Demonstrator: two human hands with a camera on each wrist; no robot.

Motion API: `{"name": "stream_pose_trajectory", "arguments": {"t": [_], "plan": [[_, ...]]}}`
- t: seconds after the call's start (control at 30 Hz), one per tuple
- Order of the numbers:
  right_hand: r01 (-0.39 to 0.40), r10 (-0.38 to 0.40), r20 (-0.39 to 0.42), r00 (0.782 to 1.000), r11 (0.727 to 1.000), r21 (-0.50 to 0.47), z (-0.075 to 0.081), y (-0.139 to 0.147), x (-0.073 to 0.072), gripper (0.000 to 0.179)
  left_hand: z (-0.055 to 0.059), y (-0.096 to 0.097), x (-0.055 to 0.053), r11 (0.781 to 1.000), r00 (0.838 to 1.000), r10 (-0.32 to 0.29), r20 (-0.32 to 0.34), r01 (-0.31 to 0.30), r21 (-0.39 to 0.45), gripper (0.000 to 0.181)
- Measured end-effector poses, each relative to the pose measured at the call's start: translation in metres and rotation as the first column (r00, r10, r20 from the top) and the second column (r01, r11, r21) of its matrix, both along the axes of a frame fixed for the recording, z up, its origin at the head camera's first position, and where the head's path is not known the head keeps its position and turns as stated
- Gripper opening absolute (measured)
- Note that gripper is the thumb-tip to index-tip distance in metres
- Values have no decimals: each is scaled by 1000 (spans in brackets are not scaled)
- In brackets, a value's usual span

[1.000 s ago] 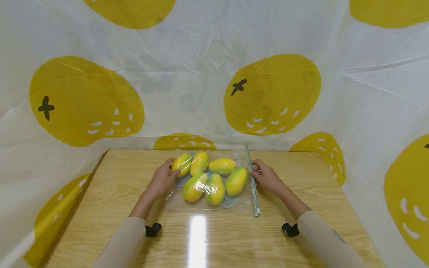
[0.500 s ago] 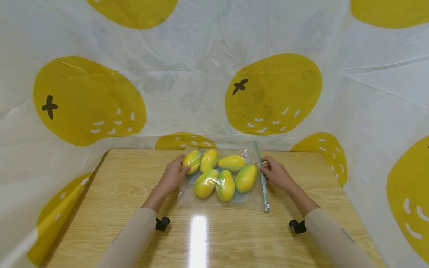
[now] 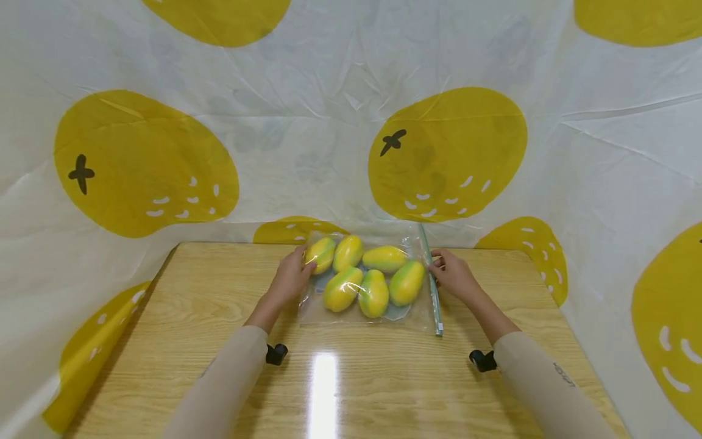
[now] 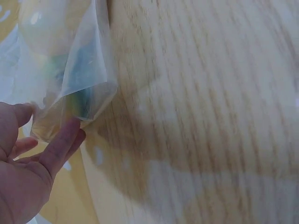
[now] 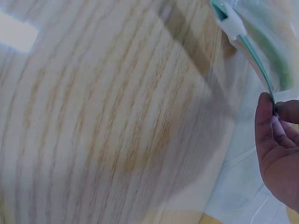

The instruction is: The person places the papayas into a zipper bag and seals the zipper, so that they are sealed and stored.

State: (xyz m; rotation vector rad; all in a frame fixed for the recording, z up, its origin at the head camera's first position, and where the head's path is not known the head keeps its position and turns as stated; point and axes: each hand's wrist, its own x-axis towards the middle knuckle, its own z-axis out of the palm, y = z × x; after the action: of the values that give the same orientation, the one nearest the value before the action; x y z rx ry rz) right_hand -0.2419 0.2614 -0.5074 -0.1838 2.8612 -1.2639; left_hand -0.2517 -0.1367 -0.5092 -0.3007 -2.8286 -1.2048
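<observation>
A clear zip bag (image 3: pixel 320 314) lies flat between my hands in the head view, with several yellow-green fruits (image 3: pixel 374 294), shaped like mangoes or small papayas, inside it. My left hand (image 3: pixel 290 274) grips its left end, thumb on top beside one fruit. In the left wrist view, that hand (image 4: pixel 32 163) has its fingers under the bag's corner (image 4: pixel 91 102). At the other end, my right hand (image 3: pixel 454 274) pinches the green zip strip (image 3: pixel 433 292). The right wrist view shows thumb and fingers of this hand (image 5: pixel 282 154) closed on the strip, near a white slider (image 5: pixel 231 21).
The bag is over the far part of a wooden table (image 3: pixel 378 384). A white cloth (image 3: pixel 307 152) printed with big yellow fruits hangs just behind the table and along its sides. Glare from a light (image 3: pixel 323 396) lies on the near tabletop.
Both hands have carried the bag of fruits to the right and then farther toward the back cloth. Their hold on its two ends looks the same.
</observation>
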Motion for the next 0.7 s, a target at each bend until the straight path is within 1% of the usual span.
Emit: {"name": "stream_pose_trajectory", "arguments": {"t": [0.1,0.23,0.33,0.47,0.57,0.67,0.7], "plan": [[4,-4,8,1000,1000,10,-1,1,-1,41,-3,1,0,1000,1000,-9,8,10,-2,56],[-3,3,19,1000,1000,-3,-4,-1,-2,43,-3,-1,0,1000,1000,-17,-15,16,-16,52],[0,0,18,1000,1000,-8,-6,-3,-2,43,-3,-1,1,1000,999,-10,-36,9,-17,51],[8,-8,11,1000,1000,7,-5,-2,0,43,-4,-1,2,1000,998,-6,-57,5,-25,51],[9,-9,18,1000,1000,-3,-4,-1,2,44,-4,-3,5,1000,997,-1,-77,0,-8,52],[2,-1,22,1000,1000,-20,-4,0,6,44,-6,-6,10,1000,996,-5,-84,7,19,53],[1,-1,12,1000,1000,-5,-3,1,7,43,-6,-8,13,1000,997,-7,-83,8,19,53]]}}
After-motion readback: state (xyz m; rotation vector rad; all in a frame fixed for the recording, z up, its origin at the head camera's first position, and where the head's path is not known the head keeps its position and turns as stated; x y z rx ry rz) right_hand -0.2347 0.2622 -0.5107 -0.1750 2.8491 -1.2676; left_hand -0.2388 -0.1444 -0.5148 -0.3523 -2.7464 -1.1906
